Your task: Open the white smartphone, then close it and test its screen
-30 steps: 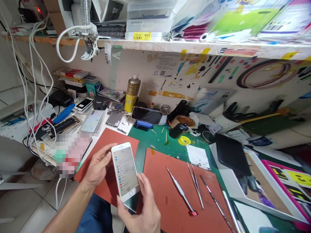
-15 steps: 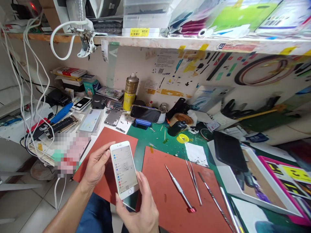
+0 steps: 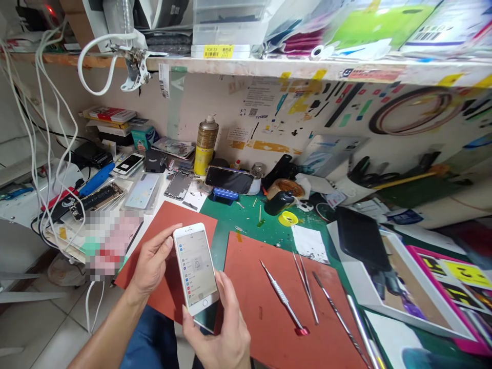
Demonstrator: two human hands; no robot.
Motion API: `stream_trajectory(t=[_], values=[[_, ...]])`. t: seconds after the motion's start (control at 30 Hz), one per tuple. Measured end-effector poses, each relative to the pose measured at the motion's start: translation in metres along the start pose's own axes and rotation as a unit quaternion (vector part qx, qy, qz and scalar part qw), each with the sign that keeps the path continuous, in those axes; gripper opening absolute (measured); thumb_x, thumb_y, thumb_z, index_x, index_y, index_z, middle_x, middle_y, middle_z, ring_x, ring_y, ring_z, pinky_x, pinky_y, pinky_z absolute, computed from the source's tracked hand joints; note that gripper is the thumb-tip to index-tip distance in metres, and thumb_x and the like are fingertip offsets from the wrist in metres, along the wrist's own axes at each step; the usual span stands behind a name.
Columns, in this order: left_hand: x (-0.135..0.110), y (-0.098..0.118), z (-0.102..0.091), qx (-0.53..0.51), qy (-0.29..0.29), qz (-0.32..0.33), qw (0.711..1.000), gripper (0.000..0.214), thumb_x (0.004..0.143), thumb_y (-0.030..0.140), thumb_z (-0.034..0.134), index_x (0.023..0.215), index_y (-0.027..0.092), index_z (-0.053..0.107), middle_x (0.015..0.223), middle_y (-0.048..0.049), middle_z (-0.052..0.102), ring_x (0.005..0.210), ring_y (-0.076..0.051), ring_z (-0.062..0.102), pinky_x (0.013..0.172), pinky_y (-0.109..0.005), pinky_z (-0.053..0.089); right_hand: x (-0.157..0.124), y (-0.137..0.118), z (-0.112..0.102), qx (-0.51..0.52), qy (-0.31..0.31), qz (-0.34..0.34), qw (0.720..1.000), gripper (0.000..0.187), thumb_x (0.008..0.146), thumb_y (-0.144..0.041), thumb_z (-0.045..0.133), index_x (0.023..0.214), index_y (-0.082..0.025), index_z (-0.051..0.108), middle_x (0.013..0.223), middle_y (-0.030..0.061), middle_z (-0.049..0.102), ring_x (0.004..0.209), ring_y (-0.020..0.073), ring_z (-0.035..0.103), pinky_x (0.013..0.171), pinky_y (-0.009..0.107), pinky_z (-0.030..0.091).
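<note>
A white smartphone [image 3: 196,269] with a round home button is held upright at a slight tilt, its screen lit with a settings-like list and a grey bell pop-up. My left hand [image 3: 154,264] grips its upper left edge between thumb and fingers. Around the lower right corner, my right hand [image 3: 223,323] is closed, with the thumb at the bottom left and fingers along the right side. Beneath the phone lie an orange-red mat [image 3: 165,246] and part of the green work mat [image 3: 221,241].
A metal pen-like tool [image 3: 282,297], tweezers [image 3: 305,287] and a thin metal spudger [image 3: 340,318] lie on the right red mat [image 3: 253,277]. Behind stand a propped black phone [image 3: 228,179] and a spray can [image 3: 206,146]. A white tray [image 3: 423,318] sits right; a shelf [image 3: 292,69] runs above.
The bell symbol on the phone's screen looks different and now seems to have a slash through it. Both hands and the phone stay practically where they were.
</note>
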State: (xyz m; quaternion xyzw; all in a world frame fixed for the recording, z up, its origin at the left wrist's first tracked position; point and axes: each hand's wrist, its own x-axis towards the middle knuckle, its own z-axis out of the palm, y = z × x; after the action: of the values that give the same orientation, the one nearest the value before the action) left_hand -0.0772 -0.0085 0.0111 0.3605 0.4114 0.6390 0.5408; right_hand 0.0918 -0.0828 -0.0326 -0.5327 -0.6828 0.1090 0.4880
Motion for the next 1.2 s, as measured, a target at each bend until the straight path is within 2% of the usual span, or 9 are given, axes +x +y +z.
stream_trajectory(t=[0.33, 0.67, 1.2], values=[[-0.0013, 0.0013, -0.0004, -0.024, -0.029, 0.000, 0.999, 0.033, 0.091, 0.029, 0.073, 0.124, 0.026, 0.075, 0.110, -0.0059, 0.079, 0.100, -0.015, 0.072, 0.088, -0.019, 0.052, -0.0024, 0.0041, 0.0004, -0.001, -0.006, -0.004, 1.000, 0.086, 0.084, -0.041, 0.074, 0.154, -0.009, 0.034, 0.136, 0.0206, 0.063, 0.118, 0.0320, 0.068, 0.093, 0.043, 0.064], [-0.0004, 0.0006, -0.0017, -0.027, -0.040, 0.003, 0.999, 0.033, 0.090, 0.029, 0.073, 0.123, 0.025, 0.075, 0.109, -0.0079, 0.078, 0.098, -0.019, 0.073, 0.085, -0.024, 0.054, -0.0029, 0.0040, -0.0016, 0.013, -0.020, 0.010, 1.000, 0.087, 0.083, -0.040, 0.075, 0.154, -0.009, 0.034, 0.137, 0.0207, 0.063, 0.119, 0.0321, 0.068, 0.094, 0.042, 0.064], [-0.0009, 0.0016, -0.0004, -0.013, -0.009, 0.006, 1.000, 0.032, 0.088, 0.030, 0.076, 0.120, 0.025, 0.077, 0.113, -0.0067, 0.078, 0.100, -0.016, 0.071, 0.087, -0.021, 0.054, -0.0018, 0.0025, -0.0013, 0.004, -0.010, -0.001, 1.000, 0.086, 0.083, -0.040, 0.074, 0.152, -0.007, 0.035, 0.135, 0.0212, 0.064, 0.118, 0.0309, 0.069, 0.094, 0.040, 0.063]])
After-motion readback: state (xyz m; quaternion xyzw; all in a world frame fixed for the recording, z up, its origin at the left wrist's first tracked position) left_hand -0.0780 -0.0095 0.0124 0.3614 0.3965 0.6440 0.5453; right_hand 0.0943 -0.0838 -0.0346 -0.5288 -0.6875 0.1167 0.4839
